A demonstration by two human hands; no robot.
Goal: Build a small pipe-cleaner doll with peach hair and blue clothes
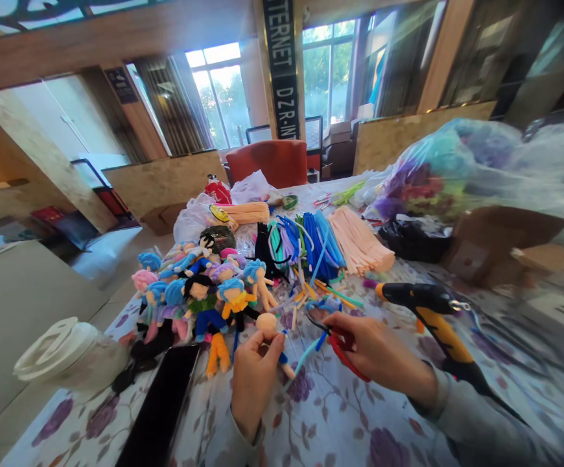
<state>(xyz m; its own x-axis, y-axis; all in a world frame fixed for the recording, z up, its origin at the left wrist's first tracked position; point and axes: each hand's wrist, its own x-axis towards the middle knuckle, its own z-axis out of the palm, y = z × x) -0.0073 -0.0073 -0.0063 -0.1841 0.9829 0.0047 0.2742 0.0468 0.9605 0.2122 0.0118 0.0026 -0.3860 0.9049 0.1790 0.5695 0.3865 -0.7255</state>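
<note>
Pinched in my left hand (257,370) is a small pipe-cleaner doll (266,323) with a bare beige head; part of its blue body shows past my fingers. My right hand (367,350) is closed around red-handled scissors (343,357), their dark tip pointing left toward the doll. A light teal pipe cleaner (306,355) with a blue piece by it lies between my hands. Left of the doll sits a pile of finished-looking dolls (199,292) with blue, pink and black hair. A yellow-orange pipe-cleaner leg piece (218,355) rests in front of them.
Bundles of blue pipe cleaners (328,250) and peach pipe cleaners (362,243) lie behind. A glue gun (432,311) stands at right, near a cardboard box (496,243) and a large plastic bag (457,162). At left are a phone (160,408) and a white lidded cup (75,357).
</note>
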